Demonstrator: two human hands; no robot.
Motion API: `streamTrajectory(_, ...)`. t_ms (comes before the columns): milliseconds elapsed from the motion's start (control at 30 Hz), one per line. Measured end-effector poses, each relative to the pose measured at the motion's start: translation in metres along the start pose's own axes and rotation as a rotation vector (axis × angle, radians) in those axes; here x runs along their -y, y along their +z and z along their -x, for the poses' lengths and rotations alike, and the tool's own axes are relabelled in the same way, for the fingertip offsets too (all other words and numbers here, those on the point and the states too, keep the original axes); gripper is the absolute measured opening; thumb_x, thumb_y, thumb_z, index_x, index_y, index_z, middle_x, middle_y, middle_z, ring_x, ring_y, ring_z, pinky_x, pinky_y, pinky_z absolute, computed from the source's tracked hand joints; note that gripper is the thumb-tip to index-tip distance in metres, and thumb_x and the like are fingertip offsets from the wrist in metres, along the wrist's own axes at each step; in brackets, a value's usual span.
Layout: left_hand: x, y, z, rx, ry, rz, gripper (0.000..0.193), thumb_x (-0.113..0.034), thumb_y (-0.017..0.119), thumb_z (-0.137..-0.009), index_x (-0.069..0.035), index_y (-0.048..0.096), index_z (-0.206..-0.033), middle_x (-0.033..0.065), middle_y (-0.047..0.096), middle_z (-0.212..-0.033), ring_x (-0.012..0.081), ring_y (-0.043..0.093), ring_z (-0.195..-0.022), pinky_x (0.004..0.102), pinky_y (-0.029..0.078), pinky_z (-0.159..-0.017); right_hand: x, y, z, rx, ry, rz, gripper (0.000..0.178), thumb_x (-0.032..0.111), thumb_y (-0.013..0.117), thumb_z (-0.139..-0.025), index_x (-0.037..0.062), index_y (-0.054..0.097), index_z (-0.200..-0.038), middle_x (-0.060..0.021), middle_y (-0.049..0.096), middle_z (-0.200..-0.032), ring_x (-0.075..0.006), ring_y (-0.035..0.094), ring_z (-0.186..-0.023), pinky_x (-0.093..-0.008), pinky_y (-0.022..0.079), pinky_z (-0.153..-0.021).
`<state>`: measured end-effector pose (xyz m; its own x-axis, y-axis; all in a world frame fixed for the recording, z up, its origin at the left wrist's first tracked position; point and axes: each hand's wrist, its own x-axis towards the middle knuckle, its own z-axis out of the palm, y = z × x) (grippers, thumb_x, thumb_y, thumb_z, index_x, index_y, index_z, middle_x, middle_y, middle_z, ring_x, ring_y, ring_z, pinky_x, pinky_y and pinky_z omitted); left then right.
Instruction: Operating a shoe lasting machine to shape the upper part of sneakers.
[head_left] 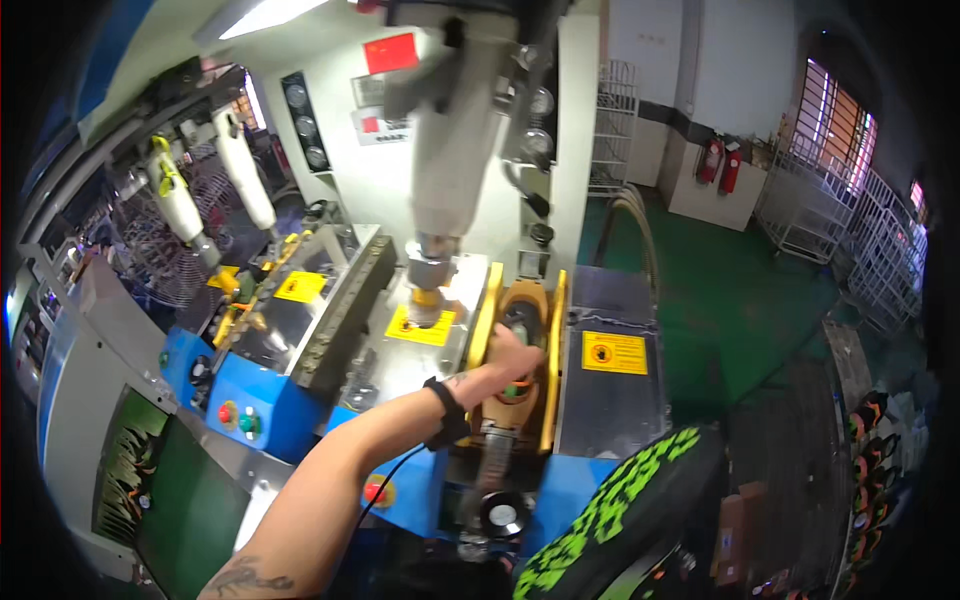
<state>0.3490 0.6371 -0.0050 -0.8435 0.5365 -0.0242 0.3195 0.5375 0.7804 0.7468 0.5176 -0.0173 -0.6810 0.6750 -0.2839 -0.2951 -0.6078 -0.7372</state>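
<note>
My left hand reaches into the middle press station, its fingers curled and closed on a dark shoe. That shoe sits in a yellow cradle between two upright side plates; my hand and wrist hide part of it. A black band with a cable is around my left wrist. Close to the camera at the lower right is a black piece with a bright green pattern; I cannot tell whether it is a shoe or a sleeve. My right hand is not seen.
A blurred pale press arm hangs above and left of the cradle. Metal covers with yellow warning labels flank it. Red button and black dial are on the blue front. Shoes stand on a rack at far right.
</note>
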Motion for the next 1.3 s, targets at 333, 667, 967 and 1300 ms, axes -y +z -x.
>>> streamTrajectory(333,-0.081,0.023,-0.022,0.255,-0.058,0.003,0.031,-0.012,0.062,-0.074,-0.001,0.056,-0.102,0.0154,0.060,-0.083,0.0300,0.061,-0.082,0.0412,0.047,-0.067,0.054,-0.010,0.062,-0.461,-0.336,0.215,0.059,0.002,0.065,-0.077,0.0014,0.047,-0.133,-0.0118,0.059,-0.119,-0.0251,0.062,-0.098,-0.0354,0.053,-0.084)
streamTrajectory(667,0.032,-0.275,0.246,0.333,-0.260,1.142,0.077,-0.005,0.074,-0.057,0.000,0.046,-0.128,0.0122,0.061,-0.111,0.0225,0.062,-0.098,0.0352,0.049,-0.089,0.100,0.081,-0.111,0.012,0.063,0.125,0.036,0.008,0.053,-0.083,-0.0037,0.055,-0.118,-0.0169,0.063,-0.112,-0.0324,0.065,-0.100,-0.0446,0.053,-0.092)
streamTrajectory(967,0.177,-0.262,0.488,-0.407,-0.625,1.262,0.053,-0.012,0.063,-0.068,0.001,0.053,-0.118,0.0142,0.062,-0.109,0.0264,0.061,-0.100,0.0381,0.048,-0.090,0.017,0.152,-0.351,-0.250,-0.321,1.584,0.055,0.004,0.058,-0.075,-0.0071,0.038,-0.124,-0.0315,0.057,-0.111,-0.0489,0.058,-0.101,-0.0503,0.048,-0.089)
streamTrajectory(1300,0.209,-0.291,0.575,-0.686,-1.264,1.121,0.030,-0.025,0.061,-0.082,-0.009,0.061,-0.107,0.0079,0.061,-0.108,0.0234,0.055,-0.106,0.0404,0.046,-0.091,0.022,0.156,-0.341,-0.162,-0.512,1.516,0.064,0.005,0.056,-0.072,-0.0138,0.035,-0.129,-0.0370,0.051,-0.117,-0.0486,0.052,-0.108,-0.0481,0.043,-0.096)
